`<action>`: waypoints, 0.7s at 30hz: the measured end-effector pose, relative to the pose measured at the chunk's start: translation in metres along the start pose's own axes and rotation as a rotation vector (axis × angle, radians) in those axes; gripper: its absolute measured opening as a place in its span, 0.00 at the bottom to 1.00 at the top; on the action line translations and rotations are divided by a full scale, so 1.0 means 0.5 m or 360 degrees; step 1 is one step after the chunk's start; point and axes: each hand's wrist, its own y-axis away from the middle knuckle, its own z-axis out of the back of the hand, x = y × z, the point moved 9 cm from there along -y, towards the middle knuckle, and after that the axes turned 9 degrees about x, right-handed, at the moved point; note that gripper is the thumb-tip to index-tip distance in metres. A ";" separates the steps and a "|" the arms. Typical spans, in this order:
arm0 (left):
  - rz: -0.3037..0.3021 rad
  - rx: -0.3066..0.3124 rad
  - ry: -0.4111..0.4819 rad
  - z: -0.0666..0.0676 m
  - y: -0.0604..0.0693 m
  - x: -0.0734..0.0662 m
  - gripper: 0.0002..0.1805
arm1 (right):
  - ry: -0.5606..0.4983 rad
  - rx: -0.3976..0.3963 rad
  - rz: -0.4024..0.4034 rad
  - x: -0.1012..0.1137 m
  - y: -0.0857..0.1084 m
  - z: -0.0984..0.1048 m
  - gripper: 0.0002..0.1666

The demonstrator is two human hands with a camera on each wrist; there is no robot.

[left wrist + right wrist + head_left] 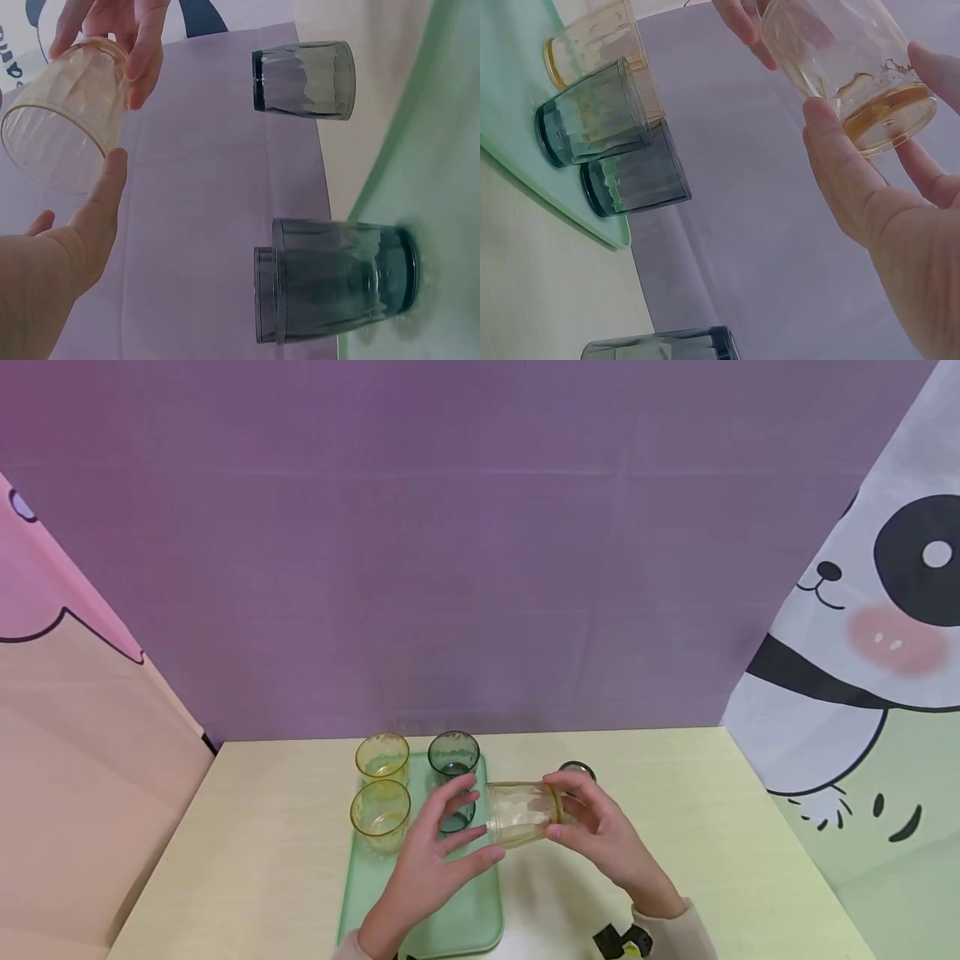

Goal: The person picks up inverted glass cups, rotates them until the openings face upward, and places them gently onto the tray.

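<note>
The right hand [602, 837] pinches 1 sideways amber glass [516, 812] by its base, the left hand [429, 858] spread at its rim, apparently mid-handover, calling next for careful righting.

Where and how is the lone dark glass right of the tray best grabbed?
Probably around the side wall of the dark glass, coming from the right: it stands upside down, thick base up, and the tray, bearing other glasses, lies to its left.
</note>
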 end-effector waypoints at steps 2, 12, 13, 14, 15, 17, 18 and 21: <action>-0.0004 0.0003 0.0008 -0.003 -0.002 0.001 0.42 | -0.0001 0.0016 0.0015 0.001 -0.001 -0.004 0.32; -0.0018 -0.0009 0.0029 -0.005 -0.006 0.004 0.41 | -0.0009 0.0081 0.0100 0.009 -0.008 -0.018 0.31; -0.0019 -0.0012 0.0025 -0.004 -0.005 0.005 0.41 | -0.0005 0.0084 0.0099 0.008 -0.009 -0.019 0.31; -0.0023 -0.0012 0.0023 -0.003 -0.005 0.006 0.41 | -0.0006 0.0086 0.0095 0.007 -0.009 -0.019 0.31; -0.0025 -0.0014 0.0019 -0.002 -0.005 0.007 0.41 | -0.0005 0.0089 0.0092 0.007 -0.009 -0.020 0.31; -0.0034 -0.0017 0.0015 -0.001 -0.004 0.007 0.40 | -0.0001 0.0095 0.0091 0.007 -0.010 -0.021 0.31; -0.0035 -0.0020 0.0015 -0.001 -0.004 0.007 0.40 | 0.0001 0.0098 0.0090 0.007 -0.010 -0.021 0.31; -0.0043 -0.0023 0.0011 0.000 -0.004 0.005 0.40 | 0.0007 0.0104 0.0088 0.006 -0.011 -0.022 0.31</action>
